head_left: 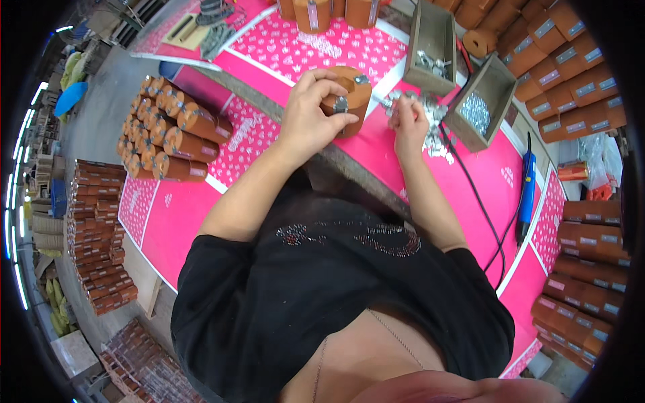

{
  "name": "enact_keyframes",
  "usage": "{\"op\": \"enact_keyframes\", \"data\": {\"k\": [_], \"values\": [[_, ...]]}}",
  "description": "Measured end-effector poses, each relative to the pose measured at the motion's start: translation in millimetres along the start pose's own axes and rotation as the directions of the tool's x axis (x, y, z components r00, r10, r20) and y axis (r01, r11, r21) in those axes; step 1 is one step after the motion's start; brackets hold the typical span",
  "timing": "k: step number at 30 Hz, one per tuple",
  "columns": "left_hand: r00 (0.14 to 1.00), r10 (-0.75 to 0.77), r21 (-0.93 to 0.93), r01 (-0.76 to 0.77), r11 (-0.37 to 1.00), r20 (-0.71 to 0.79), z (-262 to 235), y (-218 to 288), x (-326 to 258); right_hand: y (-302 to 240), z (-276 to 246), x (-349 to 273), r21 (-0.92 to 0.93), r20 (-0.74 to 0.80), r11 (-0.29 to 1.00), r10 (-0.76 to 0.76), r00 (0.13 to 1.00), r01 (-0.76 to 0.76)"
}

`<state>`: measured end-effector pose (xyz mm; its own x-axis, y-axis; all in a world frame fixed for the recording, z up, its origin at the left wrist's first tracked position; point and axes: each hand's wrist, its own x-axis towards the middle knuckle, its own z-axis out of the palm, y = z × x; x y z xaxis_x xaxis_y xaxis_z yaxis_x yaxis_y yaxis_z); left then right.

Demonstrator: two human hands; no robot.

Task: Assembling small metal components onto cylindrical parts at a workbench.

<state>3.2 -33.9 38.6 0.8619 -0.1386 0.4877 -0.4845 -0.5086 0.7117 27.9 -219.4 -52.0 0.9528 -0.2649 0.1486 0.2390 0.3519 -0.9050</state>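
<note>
My left hand is wrapped round a reddish-brown round wooden box with a dark hollow in its top. Its thumb and fingers lie by a small metal fitting on the box's edge. A second metal fitting sits on the far right of the rim. To the right, my right hand is closed in a pinch over a pile of loose silvery metal fittings. Whatever is between its fingertips is too small to make out.
Two wooden trays stand behind the pile, one with metal fittings, one with small silvery pieces. A blue power screwdriver and black cable lie at right. Stacked brown boxes stand at left. Pink patterned sheeting covers the table.
</note>
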Motion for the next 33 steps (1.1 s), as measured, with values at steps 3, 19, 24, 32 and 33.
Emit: {"op": "enact_keyframes", "data": {"k": [3,19,24,32,33], "values": [[0.999,0.016,0.084,-0.018,0.996,0.029,10,-2,-27,-3,-4,3,0.079,-0.016,0.996,-0.04,0.999,0.041],[0.987,0.155,0.02,-0.155,0.988,0.043,2,-13,-37,3,-4,-6,0.034,-0.034,0.999,-0.008,0.999,0.009],[0.98,0.197,0.003,-0.197,0.98,-0.04,7,-17,-38,-22,2,-5,0.0,-0.003,0.995,-0.104,0.995,0.104],[0.987,0.152,0.033,-0.151,0.988,-0.048,8,-17,-43,-110,53,-11,-0.558,0.568,0.618,-0.203,0.798,0.554],[0.987,0.155,0.029,-0.154,0.988,-0.047,9,-17,-43,-107,56,-10,-0.602,0.582,0.56,-0.179,0.793,0.568]]}}
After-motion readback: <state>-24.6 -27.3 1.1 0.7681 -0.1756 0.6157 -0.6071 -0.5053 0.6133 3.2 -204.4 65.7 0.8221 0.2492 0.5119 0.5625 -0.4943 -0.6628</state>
